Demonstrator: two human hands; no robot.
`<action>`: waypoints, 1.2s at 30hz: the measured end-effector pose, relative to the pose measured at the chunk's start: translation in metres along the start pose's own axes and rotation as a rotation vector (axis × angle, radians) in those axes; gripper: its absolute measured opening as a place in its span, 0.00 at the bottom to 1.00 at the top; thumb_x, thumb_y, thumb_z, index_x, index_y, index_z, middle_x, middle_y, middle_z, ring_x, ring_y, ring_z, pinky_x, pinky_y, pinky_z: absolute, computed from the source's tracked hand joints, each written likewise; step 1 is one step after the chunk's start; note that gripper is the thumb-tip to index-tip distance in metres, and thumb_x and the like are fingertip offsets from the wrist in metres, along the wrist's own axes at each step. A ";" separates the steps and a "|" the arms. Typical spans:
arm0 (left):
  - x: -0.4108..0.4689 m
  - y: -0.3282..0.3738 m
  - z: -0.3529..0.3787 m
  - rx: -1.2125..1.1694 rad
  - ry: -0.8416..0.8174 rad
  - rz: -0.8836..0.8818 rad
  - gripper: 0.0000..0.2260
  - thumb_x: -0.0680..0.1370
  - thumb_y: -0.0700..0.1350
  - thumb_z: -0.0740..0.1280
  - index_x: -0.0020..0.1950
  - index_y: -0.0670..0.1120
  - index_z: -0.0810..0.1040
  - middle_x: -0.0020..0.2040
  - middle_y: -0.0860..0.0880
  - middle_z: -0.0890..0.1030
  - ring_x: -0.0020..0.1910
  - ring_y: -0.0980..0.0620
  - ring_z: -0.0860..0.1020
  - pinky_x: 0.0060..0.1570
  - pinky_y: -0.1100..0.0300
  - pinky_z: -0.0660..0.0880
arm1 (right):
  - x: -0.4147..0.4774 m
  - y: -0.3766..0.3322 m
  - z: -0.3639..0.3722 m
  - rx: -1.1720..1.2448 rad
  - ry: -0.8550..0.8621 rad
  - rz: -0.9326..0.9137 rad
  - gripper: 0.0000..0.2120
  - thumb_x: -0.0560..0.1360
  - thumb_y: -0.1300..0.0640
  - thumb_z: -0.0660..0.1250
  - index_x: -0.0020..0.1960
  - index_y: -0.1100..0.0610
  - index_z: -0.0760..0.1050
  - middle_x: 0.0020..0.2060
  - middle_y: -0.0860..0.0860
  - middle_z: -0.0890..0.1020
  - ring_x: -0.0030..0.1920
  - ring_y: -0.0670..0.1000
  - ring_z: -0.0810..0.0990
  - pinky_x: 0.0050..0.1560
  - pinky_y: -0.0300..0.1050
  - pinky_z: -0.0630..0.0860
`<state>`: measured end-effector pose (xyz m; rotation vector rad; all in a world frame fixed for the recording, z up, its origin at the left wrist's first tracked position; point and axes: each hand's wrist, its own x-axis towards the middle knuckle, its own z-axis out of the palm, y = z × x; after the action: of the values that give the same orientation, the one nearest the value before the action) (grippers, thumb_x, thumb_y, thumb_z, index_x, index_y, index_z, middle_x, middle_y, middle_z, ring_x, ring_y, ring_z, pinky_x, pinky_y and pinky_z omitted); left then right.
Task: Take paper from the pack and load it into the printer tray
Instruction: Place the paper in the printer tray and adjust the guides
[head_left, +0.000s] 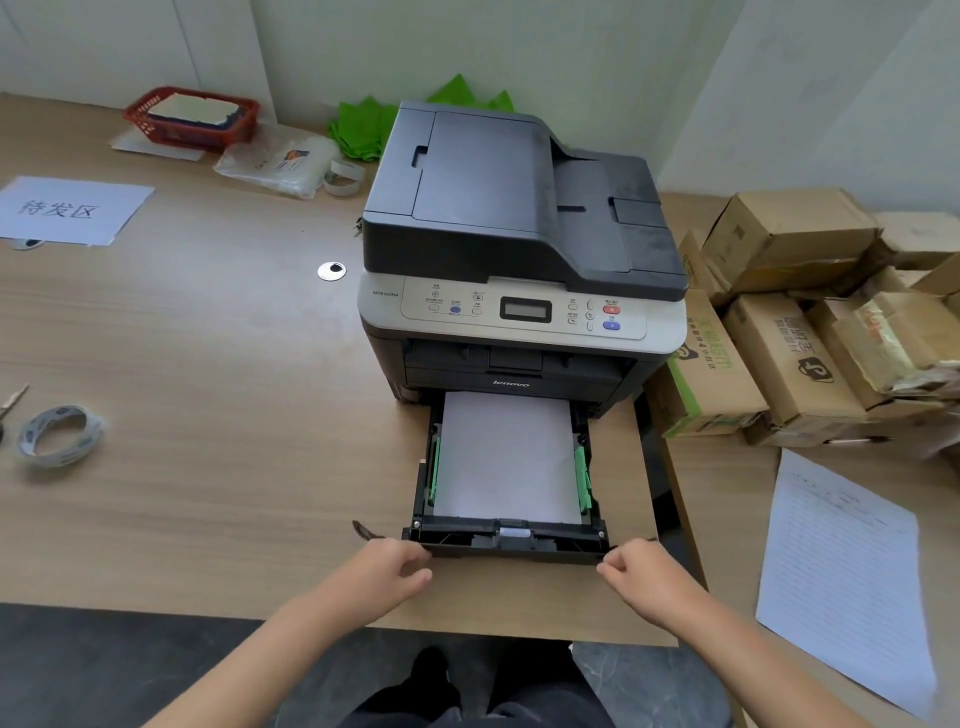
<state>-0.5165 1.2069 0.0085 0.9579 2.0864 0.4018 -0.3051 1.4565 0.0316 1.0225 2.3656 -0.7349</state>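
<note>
On a long wood-grain desk (218, 395) set against a pale wall, a grey and black Lenovo multifunction printer (519, 249) stands with its paper tray (511, 540) pulled out toward the desk's near edge, as seen from a camera worn on the person's head. To the printer's right, a heap of worn cardboard boxes (795, 322) crowds the neighbouring surface, and a lined white sheet (847, 577) lies in front of them. A stack of white paper (506, 460) rests flat inside the open tray, sitting between green side guides (583, 478) with its far end reaching under the printer body. The person's bare forearms come in from the bottom of the frame, one to each front corner of the tray. The left hand (389, 569) is at the tray's left front corner with fingers curled loosely inward, their tips touching or just beside the black front lip; the right hand (641, 574) mirrors it at the right front corner, fingers likewise half-closed against the edge. Whether either hand truly grips the tray cannot be told from this angle. Across the desk's far left, a white sign printed with Chinese characters (67, 210) lies flat, a red plastic basket (192, 117) sits near the wall, and a clear plastic bag (280, 163) lies beside crumpled green material (363, 127). A roll of clear tape (57, 434) rests near the left edge, and a small round cable grommet (331, 270) marks the desk beside the printer.
</note>
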 end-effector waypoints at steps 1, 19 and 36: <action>0.006 0.001 0.000 -0.009 0.030 -0.007 0.17 0.78 0.50 0.63 0.65 0.46 0.78 0.62 0.50 0.81 0.61 0.54 0.78 0.61 0.62 0.73 | 0.005 0.000 -0.002 0.013 0.037 0.019 0.24 0.79 0.55 0.61 0.25 0.52 0.61 0.22 0.47 0.67 0.24 0.46 0.66 0.38 0.44 0.73; 0.119 0.040 -0.057 -0.133 0.308 -0.208 0.12 0.76 0.40 0.62 0.56 0.37 0.79 0.53 0.39 0.83 0.55 0.40 0.79 0.55 0.51 0.77 | 0.120 -0.038 -0.051 0.048 0.108 0.056 0.21 0.77 0.70 0.56 0.69 0.63 0.71 0.64 0.61 0.76 0.64 0.59 0.76 0.65 0.48 0.71; 0.151 0.068 -0.090 -0.153 0.244 -0.312 0.13 0.75 0.40 0.60 0.57 0.35 0.74 0.58 0.37 0.79 0.58 0.37 0.76 0.54 0.53 0.74 | 0.149 -0.060 -0.072 -0.033 0.145 0.031 0.21 0.74 0.66 0.59 0.68 0.62 0.68 0.66 0.59 0.72 0.67 0.60 0.68 0.66 0.48 0.69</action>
<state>-0.6130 1.3677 0.0244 0.5018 2.3395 0.5260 -0.4573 1.5434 0.0147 1.1305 2.4694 -0.6274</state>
